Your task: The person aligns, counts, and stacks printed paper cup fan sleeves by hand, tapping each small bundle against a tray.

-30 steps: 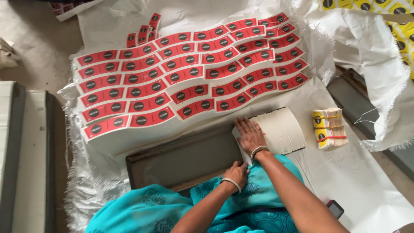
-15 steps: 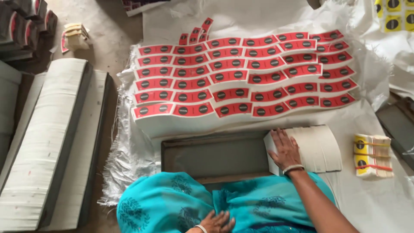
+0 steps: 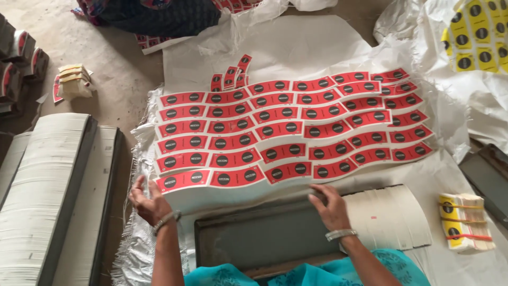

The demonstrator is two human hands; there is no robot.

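Observation:
Rows of red curved labels (image 3: 296, 127) with black dots lie spread in stacks on a white woven sheet (image 3: 296, 47). My left hand (image 3: 148, 200) grips the near left corner of the label stacks, fingers curled around their edge. My right hand (image 3: 330, 205) rests fingers-down at the left end of a fanned stack of white card pieces (image 3: 394, 214), beside a dark flat metal tray (image 3: 264, 238). A teal garment (image 3: 317, 273) covers my lap at the bottom.
Tall stacks of white sheets in dark trays (image 3: 50, 190) stand at the left. A banded bundle of yellow labels (image 3: 464, 221) lies at the right, yellow labels (image 3: 476, 32) top right. Another person's dark clothing (image 3: 159, 16) is at the top.
The view has shifted left. My left hand has moved from my lap up to the near left corner of the red label stacks. My right hand stays at the white card stack.

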